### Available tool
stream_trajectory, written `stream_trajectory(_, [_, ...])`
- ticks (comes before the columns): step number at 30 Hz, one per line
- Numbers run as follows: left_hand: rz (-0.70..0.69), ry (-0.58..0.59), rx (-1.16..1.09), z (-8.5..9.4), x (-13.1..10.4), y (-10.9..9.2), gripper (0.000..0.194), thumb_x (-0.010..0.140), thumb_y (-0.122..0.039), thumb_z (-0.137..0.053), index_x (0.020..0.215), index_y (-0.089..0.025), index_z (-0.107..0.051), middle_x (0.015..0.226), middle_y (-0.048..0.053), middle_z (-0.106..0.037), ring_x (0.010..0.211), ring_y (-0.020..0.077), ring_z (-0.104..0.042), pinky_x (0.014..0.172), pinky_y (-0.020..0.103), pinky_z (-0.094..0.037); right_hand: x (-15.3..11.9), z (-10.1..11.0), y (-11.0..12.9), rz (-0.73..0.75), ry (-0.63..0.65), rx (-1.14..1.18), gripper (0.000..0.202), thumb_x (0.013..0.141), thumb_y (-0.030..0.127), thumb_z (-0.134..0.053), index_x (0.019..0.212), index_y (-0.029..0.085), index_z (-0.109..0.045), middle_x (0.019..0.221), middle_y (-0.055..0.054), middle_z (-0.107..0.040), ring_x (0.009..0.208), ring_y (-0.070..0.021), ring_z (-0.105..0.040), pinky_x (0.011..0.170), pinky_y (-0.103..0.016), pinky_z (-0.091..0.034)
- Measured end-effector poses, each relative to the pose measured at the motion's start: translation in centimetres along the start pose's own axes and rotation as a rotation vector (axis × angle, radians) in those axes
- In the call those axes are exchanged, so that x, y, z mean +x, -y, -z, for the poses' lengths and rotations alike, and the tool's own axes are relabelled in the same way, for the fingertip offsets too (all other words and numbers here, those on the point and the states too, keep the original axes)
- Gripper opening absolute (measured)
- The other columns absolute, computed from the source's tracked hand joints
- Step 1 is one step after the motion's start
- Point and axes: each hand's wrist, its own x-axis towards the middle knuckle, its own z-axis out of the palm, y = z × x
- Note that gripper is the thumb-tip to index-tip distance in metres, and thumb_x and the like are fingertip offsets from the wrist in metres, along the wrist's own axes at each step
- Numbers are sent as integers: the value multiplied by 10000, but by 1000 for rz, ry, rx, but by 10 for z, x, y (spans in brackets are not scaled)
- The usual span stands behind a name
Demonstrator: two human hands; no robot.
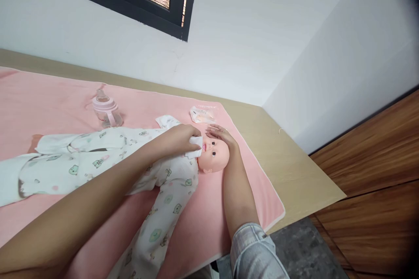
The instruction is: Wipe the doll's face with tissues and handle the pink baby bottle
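Note:
A baby doll lies on its back on a pink mat, dressed in a white printed outfit. My left hand reaches across its chest. Between the thumb and fingers is a folded white tissue, held at the doll's chin, close to the mouth. Around the top of the bald head curves my right hand, fingers stretched out along the head's far side. Whether its palm presses on the head is hard to see.
Beyond the doll's body stands a pink baby bottle. A small crumpled clear packet lies past the head. The mat covers a wooden table, against a white wall with a dark window frame. Wooden cabinets are at right.

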Motion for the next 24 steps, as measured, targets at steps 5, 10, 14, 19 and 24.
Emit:
stream_trajectory(5, [-28,-72,36,1,-1,-2,119,777,-286,-539,696,-206,-505,660,17,-599,611,209,-592,524,309,-280,3,3,-2,9,7,19,358,700,145,-771,1013,186,-602,937,-35,-745,908,-160,-699,1057,-369,-506])
stream_trajectory(10, [9,-81,31,-1,0,-6,118,783,-287,-534,708,-197,-550,690,17,-641,563,194,-593,515,300,-304,4,4,-4,8,-6,13,327,723,146,-753,1016,193,-616,947,-32,-745,933,-164,-705,1063,-368,-503])
stream_trajectory(14, [-50,-186,66,-2,2,-6,146,777,-274,-539,781,-192,-660,805,57,-700,745,244,-651,607,293,-386,7,5,-6,14,-5,27,303,733,138,-745,1003,200,-621,934,-23,-749,915,-167,-713,1063,-378,-507])
stream_trajectory(19, [-66,-190,54,-3,3,-5,218,803,-291,-523,813,-189,-715,859,64,-728,790,247,-657,634,285,-412,9,8,-8,12,-5,41,290,742,149,-748,998,209,-626,941,-19,-755,902,-164,-716,1061,-379,-514])
stream_trajectory(24, [-65,-247,54,-7,6,-2,253,822,-301,-528,886,-174,-736,1000,72,-740,879,251,-664,680,287,-427,5,6,-6,21,8,57,281,743,169,-767,992,200,-639,949,-28,-758,901,-163,-715,1064,-368,-521])
